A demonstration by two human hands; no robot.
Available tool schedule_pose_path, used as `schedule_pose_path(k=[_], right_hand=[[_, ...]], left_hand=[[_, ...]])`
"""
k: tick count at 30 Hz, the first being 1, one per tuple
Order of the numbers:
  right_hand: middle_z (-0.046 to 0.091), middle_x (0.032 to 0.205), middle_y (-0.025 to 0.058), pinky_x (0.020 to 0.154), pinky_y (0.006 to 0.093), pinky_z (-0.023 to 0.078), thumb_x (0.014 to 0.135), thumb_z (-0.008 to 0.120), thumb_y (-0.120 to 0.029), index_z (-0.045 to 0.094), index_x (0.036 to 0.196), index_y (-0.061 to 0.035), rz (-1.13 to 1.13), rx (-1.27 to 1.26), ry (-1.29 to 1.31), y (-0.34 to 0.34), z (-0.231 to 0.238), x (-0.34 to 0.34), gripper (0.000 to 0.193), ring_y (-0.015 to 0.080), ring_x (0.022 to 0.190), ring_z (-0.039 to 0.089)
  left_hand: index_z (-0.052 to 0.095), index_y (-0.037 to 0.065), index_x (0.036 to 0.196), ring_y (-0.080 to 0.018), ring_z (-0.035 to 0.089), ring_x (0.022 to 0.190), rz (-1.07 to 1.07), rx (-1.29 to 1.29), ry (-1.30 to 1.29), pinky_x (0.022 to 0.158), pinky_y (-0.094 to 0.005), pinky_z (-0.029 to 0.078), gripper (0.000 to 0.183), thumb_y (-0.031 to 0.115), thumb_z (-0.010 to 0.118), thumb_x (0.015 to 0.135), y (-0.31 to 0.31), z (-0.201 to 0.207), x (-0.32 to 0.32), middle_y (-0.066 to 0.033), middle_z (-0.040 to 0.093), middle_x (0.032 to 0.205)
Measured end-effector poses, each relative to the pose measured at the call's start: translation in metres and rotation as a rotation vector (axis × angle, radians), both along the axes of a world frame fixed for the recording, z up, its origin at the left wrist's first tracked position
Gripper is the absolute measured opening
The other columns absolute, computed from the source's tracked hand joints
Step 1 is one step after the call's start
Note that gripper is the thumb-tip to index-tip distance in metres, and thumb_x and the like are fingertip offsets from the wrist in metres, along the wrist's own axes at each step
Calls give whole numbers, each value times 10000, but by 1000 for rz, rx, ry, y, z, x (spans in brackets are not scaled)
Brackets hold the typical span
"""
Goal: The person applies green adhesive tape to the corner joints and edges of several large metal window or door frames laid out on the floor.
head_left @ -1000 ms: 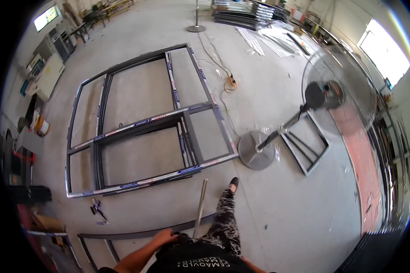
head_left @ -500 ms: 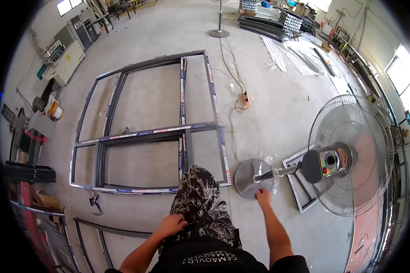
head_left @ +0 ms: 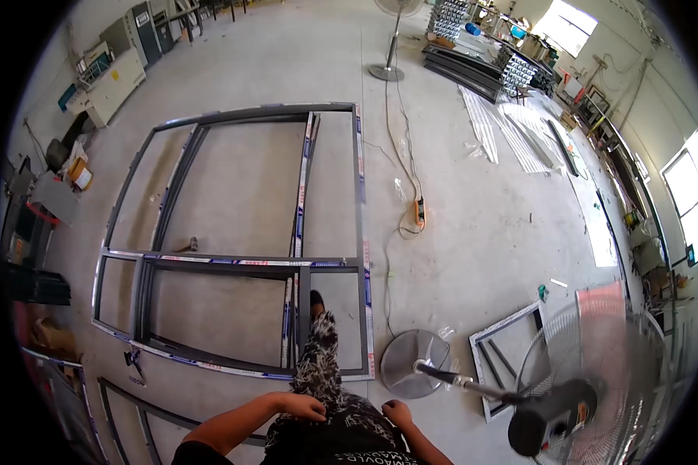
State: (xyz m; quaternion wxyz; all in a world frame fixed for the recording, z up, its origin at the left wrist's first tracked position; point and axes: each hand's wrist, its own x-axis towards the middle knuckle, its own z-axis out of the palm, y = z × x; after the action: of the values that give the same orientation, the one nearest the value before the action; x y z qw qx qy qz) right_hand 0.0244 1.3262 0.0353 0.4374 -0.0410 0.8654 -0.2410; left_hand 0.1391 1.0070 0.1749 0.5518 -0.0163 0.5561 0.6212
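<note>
My left hand [head_left: 304, 407] is curled closed in front of my patterned trousers, with nothing visible in it. Close by my right hip, my right hand [head_left: 398, 413] is also closed, with no object showing. Ahead lies a large dark grey metal window frame [head_left: 225, 260], partly covered in printed protective film, flat on the floor. My leg [head_left: 318, 356] reaches over its near edge, and the shoe [head_left: 316, 301] is in the lower right opening. A hammer [head_left: 190, 245] rests inside the frame by the crossbar.
A standing fan [head_left: 554, 418] leans into view at right; its round base [head_left: 411, 364] is beside the frame. Past it lies a small frame [head_left: 481, 341]. Cables run to an orange power strip [head_left: 419, 211]. Another frame [head_left: 116, 411] lies near left, and a second fan [head_left: 388, 73] stands far off.
My view has moved toward the large frame, and one foot is now inside it. My right hand has drawn back from near the fan base to my hip.
</note>
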Motion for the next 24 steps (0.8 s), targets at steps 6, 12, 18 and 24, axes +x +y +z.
schedule_pose_path(k=[6,12,18,24], right_hand=[[656,804,175,738,447,475,769,561,-356,671,875,-56,267,86,-110,-137,16,-97,337,350,804,629],[653,818,105,657,272,490,878,561,-183,608,998,37,-243,-298,-417,-280,9,-146,255,173,717,628],[644,846,89,693,274,524,893,548,-127,580,1049,41,-385,-290,-531,-310,-22,-205,232,156,750,632],[643,785,77,605,248,489,880,540,-104,599,986,47,-501,-196,-358,-329,-116,-316,194,137,677,617]], left_hand=[[582,41,946,-99,503,732,62,167,-93,636,-271,424,329,363,532,901,-76,-63,-28,-3,554,776],[619,87,960,-109,522,589,94,330,-280,531,-268,424,287,348,522,892,-147,-31,-97,-30,572,704],[555,34,1085,-202,651,720,364,38,-479,637,-331,552,249,135,452,883,-163,-103,-160,-101,646,905],[525,16,1063,-244,632,904,1575,344,-702,833,-384,518,276,257,501,932,-193,-236,-231,-115,625,940]])
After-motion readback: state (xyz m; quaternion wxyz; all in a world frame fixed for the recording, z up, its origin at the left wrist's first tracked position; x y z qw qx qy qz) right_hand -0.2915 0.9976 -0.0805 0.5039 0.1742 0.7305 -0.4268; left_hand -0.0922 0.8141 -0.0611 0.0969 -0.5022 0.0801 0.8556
